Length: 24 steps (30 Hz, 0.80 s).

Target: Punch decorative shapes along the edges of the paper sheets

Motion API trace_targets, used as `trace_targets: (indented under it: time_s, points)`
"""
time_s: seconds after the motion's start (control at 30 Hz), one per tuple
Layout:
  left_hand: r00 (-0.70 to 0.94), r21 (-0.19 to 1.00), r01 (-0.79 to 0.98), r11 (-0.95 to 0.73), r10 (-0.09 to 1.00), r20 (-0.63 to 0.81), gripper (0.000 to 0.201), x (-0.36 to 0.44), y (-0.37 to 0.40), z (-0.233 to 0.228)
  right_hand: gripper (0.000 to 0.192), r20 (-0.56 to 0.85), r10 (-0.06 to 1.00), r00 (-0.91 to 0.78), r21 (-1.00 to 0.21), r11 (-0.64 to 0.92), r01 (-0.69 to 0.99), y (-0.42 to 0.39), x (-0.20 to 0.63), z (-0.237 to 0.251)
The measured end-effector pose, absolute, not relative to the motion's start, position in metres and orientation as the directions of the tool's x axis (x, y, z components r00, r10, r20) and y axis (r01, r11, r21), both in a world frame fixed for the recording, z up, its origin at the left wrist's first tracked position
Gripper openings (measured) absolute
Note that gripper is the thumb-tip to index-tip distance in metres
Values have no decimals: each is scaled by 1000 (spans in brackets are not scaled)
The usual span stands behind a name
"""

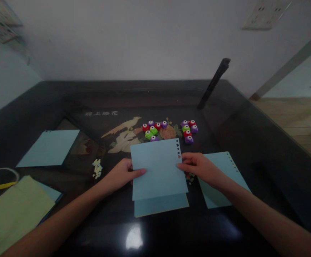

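Both hands held a pale blue paper sheet (158, 167) at mid-table, near edge.

Left hand (122, 175) gripped the sheet's left edge, thumb on top, fingers curled under; right hand (200, 167) pinched the right edge w/ thumb & forefinger, just below a column of small punched shapes. Sheet was flat, matte, rectangular, lying over a second blue sheet (161, 205) whose lower strip showed. Table (252, 142) was dark, glossy lacquer w/ a pale bird & flower inlay. Behind the sheet sat small rounded plastic punches (168, 129) in red, green, purple. Another punched blue sheet (220, 178) lay under the right wrist; a plain one (49, 148) far left; paper scraps (97, 168) nearby; green paper (13, 210) at lower left.
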<state>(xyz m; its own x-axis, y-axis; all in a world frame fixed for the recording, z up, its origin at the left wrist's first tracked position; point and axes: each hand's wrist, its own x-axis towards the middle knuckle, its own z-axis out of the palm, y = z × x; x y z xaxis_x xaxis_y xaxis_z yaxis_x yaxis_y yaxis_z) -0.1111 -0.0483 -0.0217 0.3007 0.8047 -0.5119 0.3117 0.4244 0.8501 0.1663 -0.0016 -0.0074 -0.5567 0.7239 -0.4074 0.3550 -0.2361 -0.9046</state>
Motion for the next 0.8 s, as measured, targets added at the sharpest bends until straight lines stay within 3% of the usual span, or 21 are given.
trace_targets:
  time_s: [0.8]
  points:
    - [455, 887, 296, 355, 764, -457, 36, -125, -43, -29, 25, -426, 715, -555, -895, -246, 371, -2, 163, -8]
